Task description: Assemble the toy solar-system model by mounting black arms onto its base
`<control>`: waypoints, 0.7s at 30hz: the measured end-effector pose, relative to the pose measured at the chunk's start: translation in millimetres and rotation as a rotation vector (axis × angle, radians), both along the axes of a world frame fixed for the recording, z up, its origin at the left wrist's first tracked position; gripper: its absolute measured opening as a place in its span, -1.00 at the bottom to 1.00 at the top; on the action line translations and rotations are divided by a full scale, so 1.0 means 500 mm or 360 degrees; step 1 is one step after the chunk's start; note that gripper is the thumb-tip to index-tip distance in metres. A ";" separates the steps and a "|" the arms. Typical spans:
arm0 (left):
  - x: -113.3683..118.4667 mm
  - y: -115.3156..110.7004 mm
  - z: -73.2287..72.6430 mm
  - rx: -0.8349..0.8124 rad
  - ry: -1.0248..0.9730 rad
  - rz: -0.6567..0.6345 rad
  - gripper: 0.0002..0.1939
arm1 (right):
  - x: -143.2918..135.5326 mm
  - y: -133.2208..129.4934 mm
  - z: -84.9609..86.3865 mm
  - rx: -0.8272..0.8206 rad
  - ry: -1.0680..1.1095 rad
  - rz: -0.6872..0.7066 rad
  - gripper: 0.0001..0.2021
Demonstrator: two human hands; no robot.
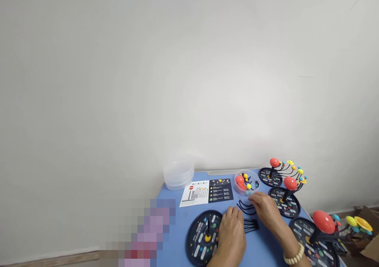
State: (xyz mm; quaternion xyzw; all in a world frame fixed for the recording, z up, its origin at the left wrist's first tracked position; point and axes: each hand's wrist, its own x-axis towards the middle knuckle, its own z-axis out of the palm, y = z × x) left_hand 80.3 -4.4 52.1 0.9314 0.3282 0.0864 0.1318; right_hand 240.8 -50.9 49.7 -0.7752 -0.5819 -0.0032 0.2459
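Printed leaflet [194, 194], labelled black base [199, 241] by left hand [232, 233], wording illegible

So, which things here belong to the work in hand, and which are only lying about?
Belonging, it seems:
black base and straight rods, by the left hand
curved rods, by the right hand
bowl of loose parts
printed sheet

Apparently just lying about:
stacked clear containers
three assembled models
cardboard

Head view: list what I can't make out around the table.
All in the head view:
Left hand: whether it grips anything, hidden by its own back.
Black disc: right part, behind that hand.
Instruction sheet: fine print, too small.
Front-right disc: cut by bottom edge.
Lower-left patch: pixelated.
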 end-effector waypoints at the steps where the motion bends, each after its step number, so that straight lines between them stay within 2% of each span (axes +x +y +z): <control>1: 0.000 0.000 -0.001 0.0004 0.0000 0.0004 -0.58 | 0.004 -0.001 -0.001 0.0004 0.0006 -0.0022 -0.64; 7: -0.001 0.002 -0.009 0.0065 -0.0029 -0.0027 -0.59 | 0.031 -0.010 -0.004 0.0020 0.0048 -0.0149 -0.61; 14: 0.002 0.007 -0.025 0.0096 -0.0057 -0.0083 -0.52 | 0.025 -0.010 -0.003 0.0082 0.0098 -0.0061 -0.62; 21: 0.003 0.009 -0.037 0.0119 -0.0069 -0.0091 -0.49 | 0.007 -0.004 -0.001 0.0028 0.0003 0.0015 -0.65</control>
